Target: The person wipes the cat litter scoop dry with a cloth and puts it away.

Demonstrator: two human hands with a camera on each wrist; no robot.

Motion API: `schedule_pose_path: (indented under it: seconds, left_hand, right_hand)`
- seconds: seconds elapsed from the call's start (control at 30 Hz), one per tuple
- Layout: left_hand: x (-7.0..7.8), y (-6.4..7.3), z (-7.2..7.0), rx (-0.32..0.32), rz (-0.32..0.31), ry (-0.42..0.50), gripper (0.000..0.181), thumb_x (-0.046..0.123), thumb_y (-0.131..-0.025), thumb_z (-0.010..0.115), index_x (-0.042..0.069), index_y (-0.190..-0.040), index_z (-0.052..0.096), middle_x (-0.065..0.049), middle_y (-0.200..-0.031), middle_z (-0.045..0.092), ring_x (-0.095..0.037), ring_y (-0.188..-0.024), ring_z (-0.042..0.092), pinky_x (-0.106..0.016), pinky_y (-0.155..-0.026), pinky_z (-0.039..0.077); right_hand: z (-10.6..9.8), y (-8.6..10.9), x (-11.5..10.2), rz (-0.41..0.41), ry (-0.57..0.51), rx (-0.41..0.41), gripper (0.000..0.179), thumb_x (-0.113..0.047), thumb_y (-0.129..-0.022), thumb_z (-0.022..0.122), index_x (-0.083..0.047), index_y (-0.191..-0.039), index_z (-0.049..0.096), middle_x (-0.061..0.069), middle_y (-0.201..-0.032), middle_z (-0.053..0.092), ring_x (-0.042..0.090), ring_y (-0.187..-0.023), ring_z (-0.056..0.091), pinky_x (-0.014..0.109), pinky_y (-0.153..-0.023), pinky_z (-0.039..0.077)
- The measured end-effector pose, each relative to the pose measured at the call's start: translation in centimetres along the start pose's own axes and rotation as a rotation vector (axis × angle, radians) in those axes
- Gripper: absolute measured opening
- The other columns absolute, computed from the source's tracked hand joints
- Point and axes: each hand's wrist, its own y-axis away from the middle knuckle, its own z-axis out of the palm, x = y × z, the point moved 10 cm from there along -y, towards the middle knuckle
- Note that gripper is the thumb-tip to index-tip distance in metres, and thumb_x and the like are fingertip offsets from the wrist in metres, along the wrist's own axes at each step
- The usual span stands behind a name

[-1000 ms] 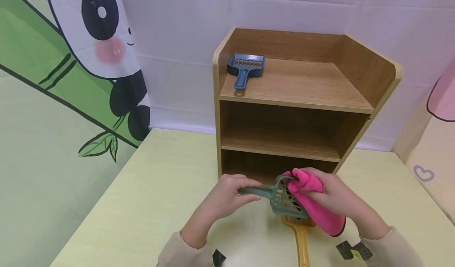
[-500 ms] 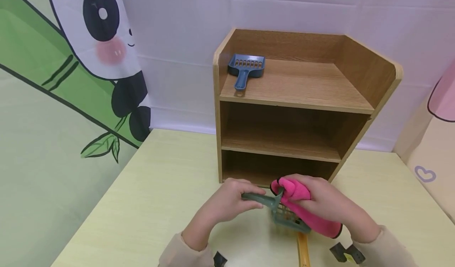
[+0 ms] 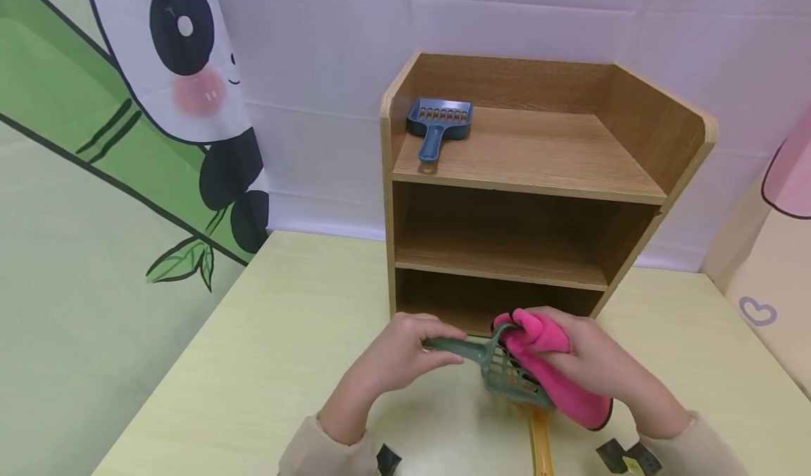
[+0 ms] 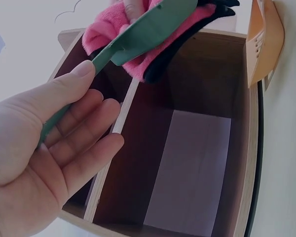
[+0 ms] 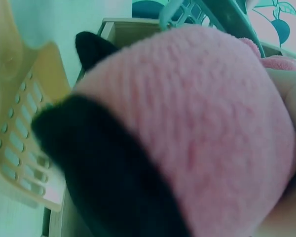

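My left hand (image 3: 399,356) pinches the handle of a green litter scoop (image 3: 507,377) between thumb and fingers, its slotted head pointing right. My right hand (image 3: 586,353) grips a bunched pink cloth (image 3: 545,342) with dark edging and presses it against the far side of the scoop's head. In the left wrist view the thumb lies along the green handle (image 4: 54,118). The pink cloth (image 5: 197,123) fills most of the right wrist view. Below the green scoop, a yellow litter scoop (image 3: 540,437) lies on the table, its head mostly hidden in the head view.
A wooden shelf unit (image 3: 500,275) stands just beyond my hands, with three levels. On its top level, at the left, lies a blue litter scoop (image 3: 437,124). The pale table (image 3: 253,363) extends to both sides, with a printed cloth backdrop (image 3: 317,96) behind.
The cloth and right hand dip down and left along the green scoop's head, then come back up and right. The green scoop's head tilts and sits slightly lower, covering more of the yellow scoop.
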Motion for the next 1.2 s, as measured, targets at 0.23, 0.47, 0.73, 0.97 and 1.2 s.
schedule_pose_path:
  seconds: [0.23,0.47,0.73,0.97,1.2]
  left_hand:
    - [-0.5,0.1,-0.4,0.024,-0.024,0.004,0.027,0.015,-0.078,0.077,0.006,-0.103,0.072,-0.003,-0.092,0.072,-0.003,-0.07,0.055,-0.014,-0.058,0.048]
    - [-0.9,-0.1,0.8,-0.032,-0.08,0.042,0.027,0.016,-0.079,0.076,0.005,-0.104,0.072,-0.004,-0.092,0.072,-0.002,-0.07,0.054,-0.015,-0.058,0.048]
    - [-0.9,-0.2,1.9,-0.084,-0.098,0.033,0.027,0.015,-0.079,0.076,0.006,-0.104,0.073,-0.004,-0.094,0.072,-0.002,-0.071,0.054,-0.015,-0.06,0.047]
    - [-0.4,-0.3,1.5,-0.06,-0.06,0.025,0.027,0.016,-0.078,0.077,0.007,-0.103,0.073,-0.002,-0.089,0.071,-0.001,-0.066,0.051,-0.014,-0.056,0.046]
    - [0.0,-0.1,0.3,0.007,0.011,0.003,0.027,0.018,-0.079,0.076,0.007,-0.104,0.072,-0.002,-0.09,0.072,-0.002,-0.071,0.055,-0.014,-0.059,0.047]
  right_hand:
    - [-0.5,0.5,1.0,0.058,-0.09,0.022,0.034,-0.018,-0.085,0.071,-0.02,-0.116,0.06,-0.005,-0.1,0.068,0.002,-0.086,0.061,0.023,-0.069,0.053]
    - [0.4,0.3,0.7,0.03,-0.054,0.001,0.036,-0.024,-0.085,0.072,-0.027,-0.118,0.059,-0.01,-0.101,0.066,0.002,-0.086,0.06,0.023,-0.069,0.052]
    - [1.3,-0.2,-0.3,0.024,0.02,-0.047,0.04,-0.038,-0.082,0.072,-0.036,-0.119,0.058,-0.02,-0.102,0.064,-0.001,-0.085,0.059,0.023,-0.071,0.051]
    - [0.8,-0.1,-0.7,0.0,0.019,0.018,0.038,-0.03,-0.082,0.074,-0.032,-0.117,0.059,-0.016,-0.1,0.066,0.0,-0.083,0.059,0.023,-0.069,0.051]
    - [0.0,0.3,0.5,0.049,-0.066,0.111,0.039,-0.015,-0.081,0.075,-0.021,-0.116,0.061,-0.006,-0.101,0.068,0.004,-0.086,0.061,0.024,-0.069,0.053]
